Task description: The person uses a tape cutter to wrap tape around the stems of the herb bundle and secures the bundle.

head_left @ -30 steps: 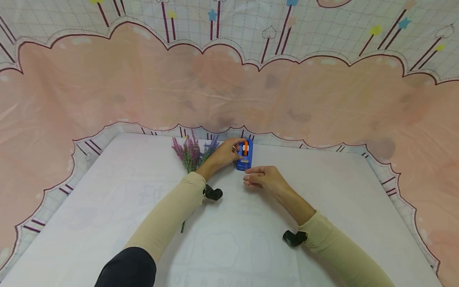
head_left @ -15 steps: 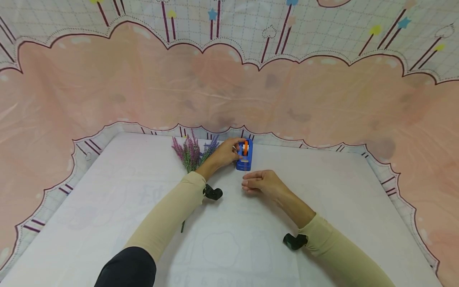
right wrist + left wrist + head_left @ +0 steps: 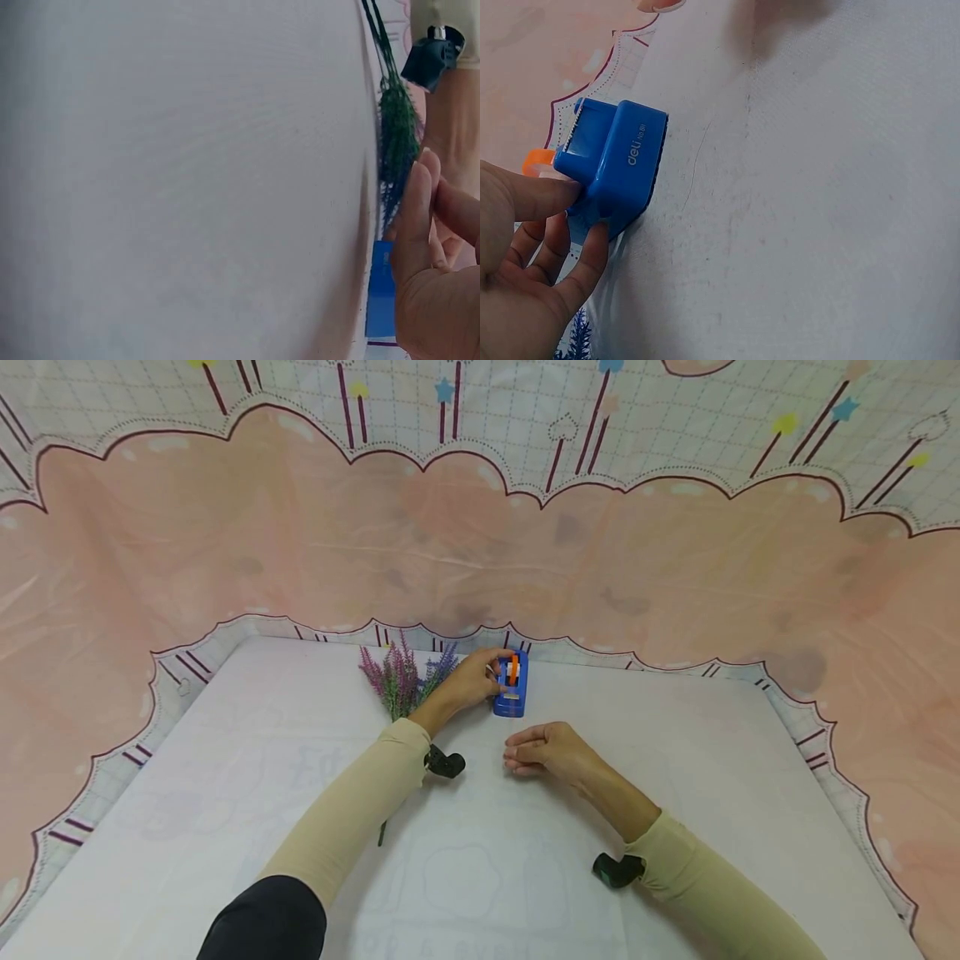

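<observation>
Boxy blue plastic tape dispenser looks stiff, likely slick; best held by its sides, as the left grip holds it; right grip narrow, contents unclear.

The tape dispenser stands on the table by its far edge; the left hand touches its left side; left of that hand lie flower sprigs, heads toward the far edge, stems running nearer beneath the left sleeve; the right hand is before the dispenser, slightly rightward; cloth rises behind the table.
</observation>
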{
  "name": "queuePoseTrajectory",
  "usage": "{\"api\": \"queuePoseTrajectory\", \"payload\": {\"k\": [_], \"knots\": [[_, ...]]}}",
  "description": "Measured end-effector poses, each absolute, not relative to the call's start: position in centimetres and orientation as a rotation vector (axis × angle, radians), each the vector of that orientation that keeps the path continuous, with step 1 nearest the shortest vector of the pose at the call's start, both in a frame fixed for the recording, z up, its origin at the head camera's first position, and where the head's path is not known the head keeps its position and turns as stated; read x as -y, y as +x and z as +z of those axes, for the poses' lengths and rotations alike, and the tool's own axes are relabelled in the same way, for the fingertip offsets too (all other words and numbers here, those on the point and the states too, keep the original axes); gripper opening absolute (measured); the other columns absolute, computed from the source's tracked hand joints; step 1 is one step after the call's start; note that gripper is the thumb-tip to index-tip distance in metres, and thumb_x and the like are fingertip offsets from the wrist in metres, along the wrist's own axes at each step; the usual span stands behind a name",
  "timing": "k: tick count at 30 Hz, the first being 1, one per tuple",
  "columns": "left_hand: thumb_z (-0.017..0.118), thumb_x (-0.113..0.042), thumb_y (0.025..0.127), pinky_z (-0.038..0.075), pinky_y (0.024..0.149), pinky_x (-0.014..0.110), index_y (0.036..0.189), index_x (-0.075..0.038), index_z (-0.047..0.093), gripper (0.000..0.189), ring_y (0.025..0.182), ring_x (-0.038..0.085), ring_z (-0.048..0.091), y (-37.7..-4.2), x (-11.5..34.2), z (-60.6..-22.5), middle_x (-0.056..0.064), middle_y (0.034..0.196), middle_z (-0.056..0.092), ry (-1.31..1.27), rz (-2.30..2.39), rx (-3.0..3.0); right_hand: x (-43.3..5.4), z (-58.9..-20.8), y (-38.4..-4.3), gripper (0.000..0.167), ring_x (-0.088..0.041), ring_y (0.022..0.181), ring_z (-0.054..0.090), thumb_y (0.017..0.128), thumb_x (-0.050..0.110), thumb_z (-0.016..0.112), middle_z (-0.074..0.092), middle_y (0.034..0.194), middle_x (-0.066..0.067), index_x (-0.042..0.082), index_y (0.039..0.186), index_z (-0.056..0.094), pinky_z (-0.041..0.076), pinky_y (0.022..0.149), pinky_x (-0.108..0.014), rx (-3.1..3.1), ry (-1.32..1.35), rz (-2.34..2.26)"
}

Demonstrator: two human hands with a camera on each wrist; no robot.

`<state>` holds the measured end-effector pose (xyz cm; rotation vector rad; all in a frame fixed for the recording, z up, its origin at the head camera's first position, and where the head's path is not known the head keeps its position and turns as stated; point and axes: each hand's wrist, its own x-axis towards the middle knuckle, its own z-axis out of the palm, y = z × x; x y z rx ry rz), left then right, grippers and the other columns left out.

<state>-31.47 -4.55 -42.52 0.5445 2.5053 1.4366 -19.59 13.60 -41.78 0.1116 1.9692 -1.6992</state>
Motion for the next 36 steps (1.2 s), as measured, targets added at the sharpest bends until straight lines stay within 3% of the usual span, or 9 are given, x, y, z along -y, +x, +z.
{"api": "queuePoseTrajectory", "payload": {"k": [27,36], "knots": [[0.071,0.006,0.09,0.043,0.064,0.028,0.149,-0.008,0.05,0.064,0.088,0.022,0.051,-31.1,4.7,-42.3,0.009,0.102,0.052,0.54,1.436,-2.505,-13.6,-42.1,-18.8,0.02,-0.02,0.086,0.076,0.097,0.002,0.066,0.076,0.101,-0.016,-0.007,0.114,0.068,0.06,0.079,-0.031,-1.957,0.052,-1.603],[0.061,0.008,0.094,0.054,0.073,0.031,0.147,-0.006,0.052,0.056,0.097,0.025,0.061,-29.7,6.0,-40.1,0.016,0.115,0.058,0.615,1.385,-2.504,-14.0,-41.8,-18.7,0.018,-0.021,0.086,0.075,0.098,0.004,0.065,0.076,0.099,-0.015,-0.006,0.113,0.069,0.06,0.079,-0.032,-1.957,-0.008,-1.553]]}}
